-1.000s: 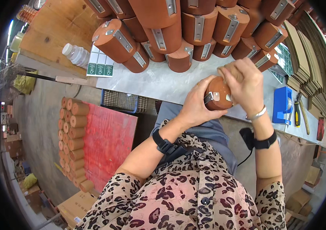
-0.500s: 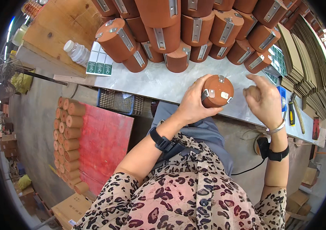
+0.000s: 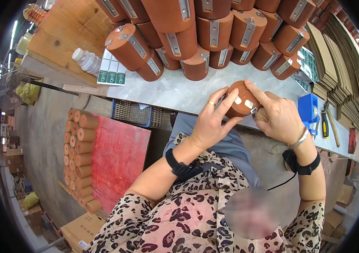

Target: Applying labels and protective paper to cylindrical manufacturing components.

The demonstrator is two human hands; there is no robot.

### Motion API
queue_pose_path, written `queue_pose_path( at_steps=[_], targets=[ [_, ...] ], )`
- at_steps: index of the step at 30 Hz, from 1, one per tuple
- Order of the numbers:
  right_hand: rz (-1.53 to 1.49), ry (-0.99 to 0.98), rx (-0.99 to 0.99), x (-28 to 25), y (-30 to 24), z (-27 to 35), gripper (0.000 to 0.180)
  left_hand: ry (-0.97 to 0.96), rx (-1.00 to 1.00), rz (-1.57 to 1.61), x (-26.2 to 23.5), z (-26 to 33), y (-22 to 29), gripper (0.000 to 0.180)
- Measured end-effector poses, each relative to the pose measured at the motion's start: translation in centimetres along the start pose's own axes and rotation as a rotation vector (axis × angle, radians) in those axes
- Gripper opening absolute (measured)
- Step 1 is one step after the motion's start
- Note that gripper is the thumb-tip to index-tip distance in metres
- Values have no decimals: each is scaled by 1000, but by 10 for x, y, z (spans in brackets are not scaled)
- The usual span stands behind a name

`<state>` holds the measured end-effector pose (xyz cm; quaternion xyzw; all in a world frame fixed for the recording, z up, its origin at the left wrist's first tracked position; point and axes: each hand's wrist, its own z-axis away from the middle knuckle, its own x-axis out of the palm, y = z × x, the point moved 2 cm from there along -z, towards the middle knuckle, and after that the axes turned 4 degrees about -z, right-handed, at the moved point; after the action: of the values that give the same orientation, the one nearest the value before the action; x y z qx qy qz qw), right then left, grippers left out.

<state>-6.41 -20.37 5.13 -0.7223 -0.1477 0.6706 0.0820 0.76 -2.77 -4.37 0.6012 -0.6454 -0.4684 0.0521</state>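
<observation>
My left hand (image 3: 211, 122) grips a brown cylinder (image 3: 242, 98) from its left side, holding it just above the grey worktable (image 3: 179, 95). Small metal plates show on the cylinder's end face. My right hand (image 3: 277, 114) touches that end with its fingers and presses a small metal piece against the lower edge. Both wrists wear black bands; the right one also has a silver bangle.
A pile of like brown cylinders with metal strips (image 3: 196, 29) fills the table's far side. A plastic bottle (image 3: 87, 61) and green-and-white label sheet (image 3: 112, 71) lie left. A blue tool (image 3: 310, 109), a screwdriver (image 3: 325, 122) and stacked cardboard (image 3: 341, 55) lie right. More rolls (image 3: 80, 156) edge a red board on the floor.
My right hand left the cylinder and reached right toward the table, then came back onto its end face. My left hand kept hold and turned the cylinder slightly.
</observation>
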Motion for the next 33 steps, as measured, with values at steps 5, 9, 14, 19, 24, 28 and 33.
queue_pose_path(
  at_steps=[5,9,14,19,24,28,33],
  targets=[
    [-21,61,-39,2,3,1,80,-23,-6,63,-3,-5,0,76],
    [39,1,-26,-1,-1,4,79,-46,-23,95,-6,-10,2,73],
    [-55,-29,83,6,-5,17,84,-68,1,104,-7,-12,2,73],
    [-208,20,75,11,-3,13,94,-84,20,77,-8,-13,1,72],
    [-236,-13,-9,0,8,9,80,-85,23,89,-11,-17,3,73],
    [-146,457,82,0,36,10,51,-124,59,-38,-14,-26,14,78],
    [11,289,447,34,51,26,58,-285,170,-266,-8,-46,28,79]
  ],
)
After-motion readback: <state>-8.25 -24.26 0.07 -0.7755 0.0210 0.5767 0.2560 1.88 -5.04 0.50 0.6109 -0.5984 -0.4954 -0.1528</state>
